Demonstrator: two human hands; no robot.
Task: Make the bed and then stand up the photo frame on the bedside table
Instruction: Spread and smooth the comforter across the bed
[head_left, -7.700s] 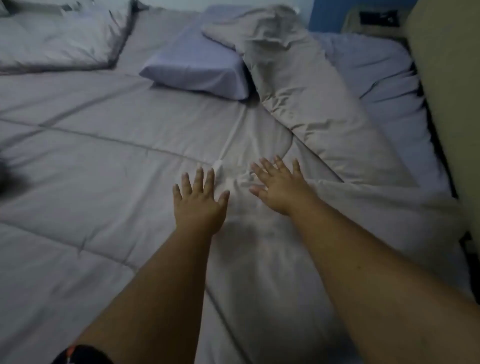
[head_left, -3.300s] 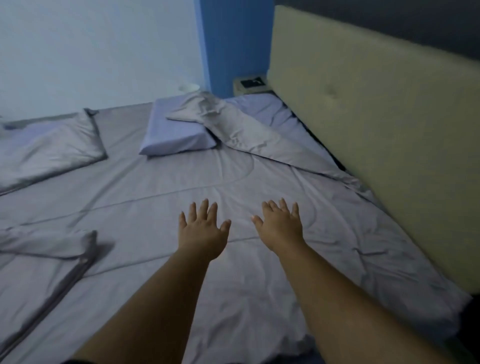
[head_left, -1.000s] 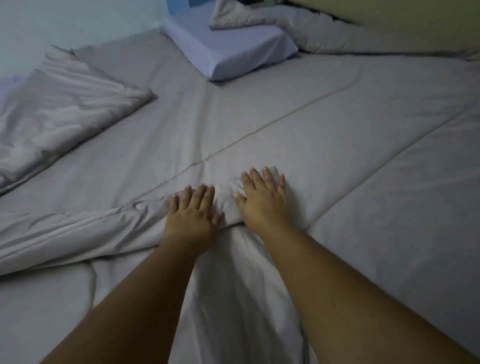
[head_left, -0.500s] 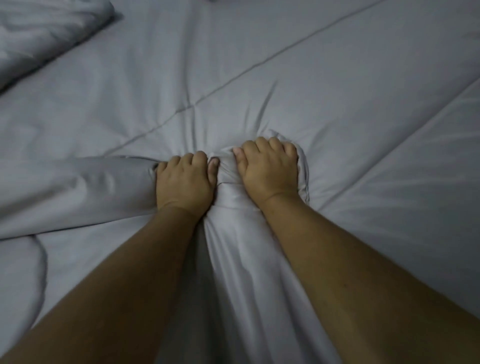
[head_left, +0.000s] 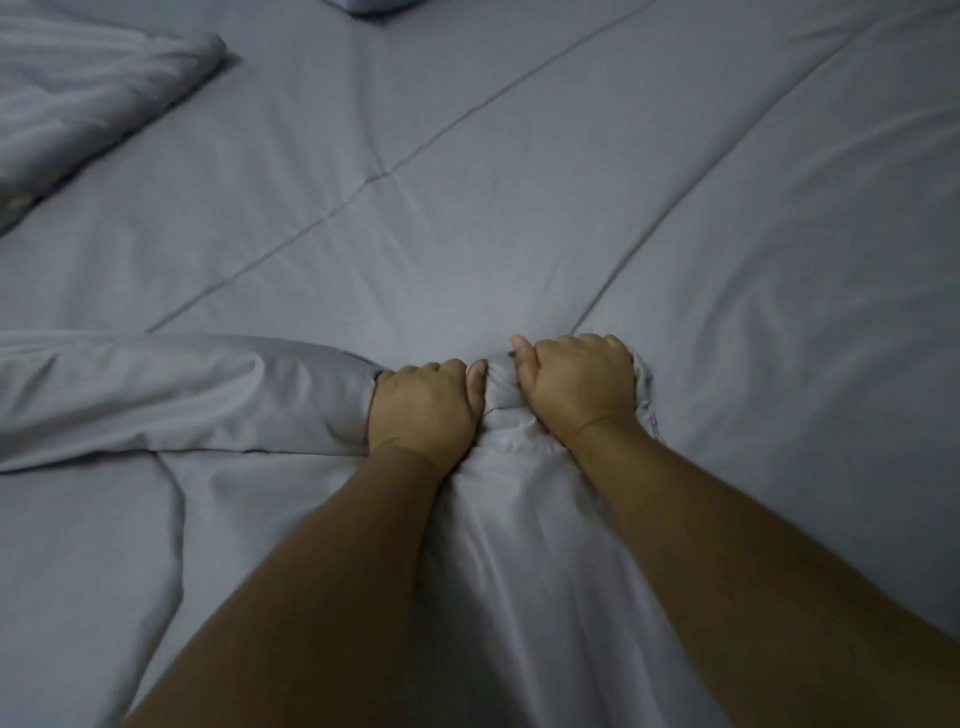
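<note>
Grey duvet (head_left: 519, 260): 2 fists, left hand (head_left: 422, 406), right hand (head_left: 579, 385), clenching 1 bunched fold.

The light is dim and bluish. A big bed (head_left: 519, 171) fills the whole frame. No wall or floor shows. A corner of a pillow (head_left: 382, 4) peeks in at the top.

— Where are the two hands?
— In the middle of the frame, side by side. The left hand (head_left: 422, 404) and the right hand (head_left: 579, 383) are both curled into fists.
— And the arms?
— Bare. They come up from the bottom edge.
</note>
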